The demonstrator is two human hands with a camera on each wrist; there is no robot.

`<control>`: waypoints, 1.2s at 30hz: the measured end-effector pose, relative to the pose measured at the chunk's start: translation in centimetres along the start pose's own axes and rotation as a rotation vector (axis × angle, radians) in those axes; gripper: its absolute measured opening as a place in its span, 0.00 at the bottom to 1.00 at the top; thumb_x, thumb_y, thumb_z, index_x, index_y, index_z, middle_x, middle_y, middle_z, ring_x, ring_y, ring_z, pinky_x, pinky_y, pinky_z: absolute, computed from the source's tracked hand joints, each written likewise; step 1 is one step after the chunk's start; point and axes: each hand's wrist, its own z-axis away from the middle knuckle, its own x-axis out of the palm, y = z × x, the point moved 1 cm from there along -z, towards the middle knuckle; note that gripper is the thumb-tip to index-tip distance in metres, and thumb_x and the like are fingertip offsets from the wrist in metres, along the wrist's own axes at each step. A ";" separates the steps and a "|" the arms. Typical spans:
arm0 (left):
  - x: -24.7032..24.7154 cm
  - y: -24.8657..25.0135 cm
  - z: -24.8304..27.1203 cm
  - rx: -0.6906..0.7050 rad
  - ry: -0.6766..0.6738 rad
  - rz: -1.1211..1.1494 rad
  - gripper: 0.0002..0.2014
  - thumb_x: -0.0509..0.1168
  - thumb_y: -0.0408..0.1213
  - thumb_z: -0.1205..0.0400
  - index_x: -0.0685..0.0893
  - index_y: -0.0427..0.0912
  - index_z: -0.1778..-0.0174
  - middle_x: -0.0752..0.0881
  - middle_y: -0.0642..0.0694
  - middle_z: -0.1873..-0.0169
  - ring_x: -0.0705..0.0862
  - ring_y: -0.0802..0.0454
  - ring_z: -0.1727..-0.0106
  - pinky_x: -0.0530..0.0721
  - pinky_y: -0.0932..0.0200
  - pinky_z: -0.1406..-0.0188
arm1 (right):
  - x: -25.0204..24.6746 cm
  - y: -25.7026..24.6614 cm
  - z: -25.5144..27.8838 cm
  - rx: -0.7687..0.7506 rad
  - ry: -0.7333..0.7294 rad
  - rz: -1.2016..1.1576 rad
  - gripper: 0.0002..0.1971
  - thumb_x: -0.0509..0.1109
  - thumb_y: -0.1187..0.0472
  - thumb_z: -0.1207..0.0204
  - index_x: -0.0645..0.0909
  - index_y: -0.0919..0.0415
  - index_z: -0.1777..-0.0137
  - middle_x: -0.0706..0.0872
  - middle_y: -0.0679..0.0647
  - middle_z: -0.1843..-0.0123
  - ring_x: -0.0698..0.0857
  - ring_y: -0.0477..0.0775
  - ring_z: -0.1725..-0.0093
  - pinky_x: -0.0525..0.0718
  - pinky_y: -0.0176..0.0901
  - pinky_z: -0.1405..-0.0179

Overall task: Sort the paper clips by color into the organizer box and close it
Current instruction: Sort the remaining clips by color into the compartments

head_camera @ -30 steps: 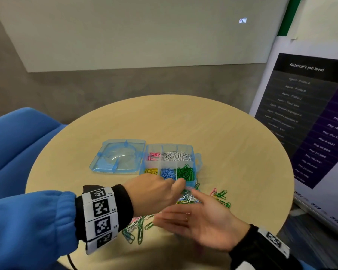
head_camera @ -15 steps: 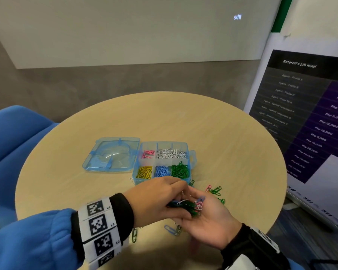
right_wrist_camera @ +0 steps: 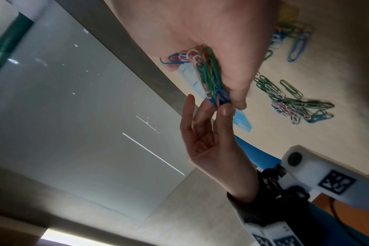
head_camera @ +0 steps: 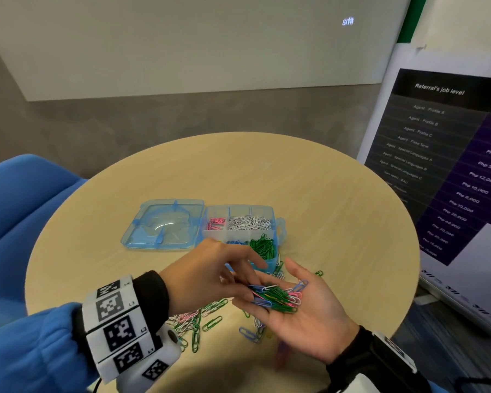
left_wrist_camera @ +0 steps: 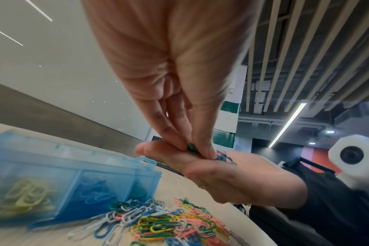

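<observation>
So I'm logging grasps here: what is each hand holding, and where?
The right hand cradles a mixed bunch of paper clips on its upturned palm. The left hand pinches clips at that bunch's near end with its fingertips.

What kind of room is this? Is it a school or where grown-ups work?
Probably an office meeting corner. A poster headed "Referral's job level" lists agent jobs and pay, a round table sits beside a blue seat, and the ceiling has slats and strip lights.
</observation>
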 end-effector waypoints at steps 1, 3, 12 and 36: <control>0.0 0.1 0.0 -0.007 0.011 0.013 0.16 0.77 0.33 0.25 0.86 0.47 0.42 0.91 0.57 0.59 0.88 0.61 0.54 0.86 0.63 0.51 | -0.1 0.0 0.0 -0.003 0.004 0.011 0.39 0.47 0.42 0.16 0.82 0.80 0.39 0.82 0.73 0.34 0.87 0.67 0.45 0.76 0.66 0.35; -0.1 0.1 -0.1 -0.025 0.037 0.036 0.14 0.76 0.32 0.25 0.87 0.46 0.44 0.92 0.56 0.58 0.89 0.62 0.54 0.86 0.60 0.49 | -0.2 -0.1 0.0 -0.006 0.022 0.025 0.35 0.49 0.44 0.16 0.83 0.78 0.39 0.83 0.72 0.34 0.87 0.67 0.44 0.76 0.67 0.36; 0.3 0.2 -0.3 -0.032 0.097 0.097 0.04 0.75 0.35 0.24 0.91 0.46 0.55 0.92 0.55 0.61 0.90 0.58 0.57 0.87 0.51 0.51 | 0.1 0.2 0.2 0.004 0.008 -0.081 0.25 0.57 0.56 0.18 0.83 0.81 0.43 0.85 0.73 0.45 0.87 0.69 0.47 0.82 0.71 0.43; -4.5 -4.3 -2.4 -0.229 0.263 0.488 0.13 0.77 0.31 0.32 0.86 0.34 0.53 0.90 0.40 0.64 0.89 0.50 0.62 0.88 0.59 0.60 | 0.2 -0.9 0.2 0.022 0.001 -0.148 0.28 0.50 0.57 0.14 0.78 0.86 0.39 0.81 0.79 0.35 0.81 0.78 0.38 0.82 0.70 0.48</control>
